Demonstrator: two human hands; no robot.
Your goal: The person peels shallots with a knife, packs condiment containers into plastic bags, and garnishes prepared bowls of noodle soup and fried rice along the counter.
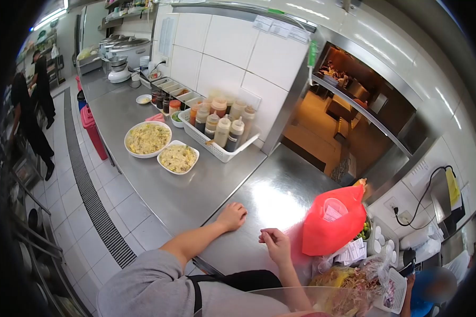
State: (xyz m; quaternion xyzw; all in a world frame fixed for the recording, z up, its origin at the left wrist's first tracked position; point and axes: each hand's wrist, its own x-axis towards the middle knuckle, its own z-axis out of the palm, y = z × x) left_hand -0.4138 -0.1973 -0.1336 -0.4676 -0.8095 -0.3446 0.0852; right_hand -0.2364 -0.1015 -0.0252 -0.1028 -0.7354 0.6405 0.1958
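My left hand (232,216) rests on the steel counter (211,190) with its fingers curled in, and no object shows in it. To its right, my right hand (276,245) is held just above the counter, thumb and fingers drawn together, with nothing visible between them. A tied red plastic bag (333,224) with a paper slip inside stands to the right of that hand. Beyond my left hand, an oval white dish (178,171) and a larger round white dish (129,147) hold yellowish fried rice.
A white basket (209,142) of sauce bottles stands by the wall, near a pass-through window (349,105). Bagged food (349,282) and a basket (399,290) lie at right, beside a person in blue (431,290). Two people stand far left, past a pink bin (93,132).
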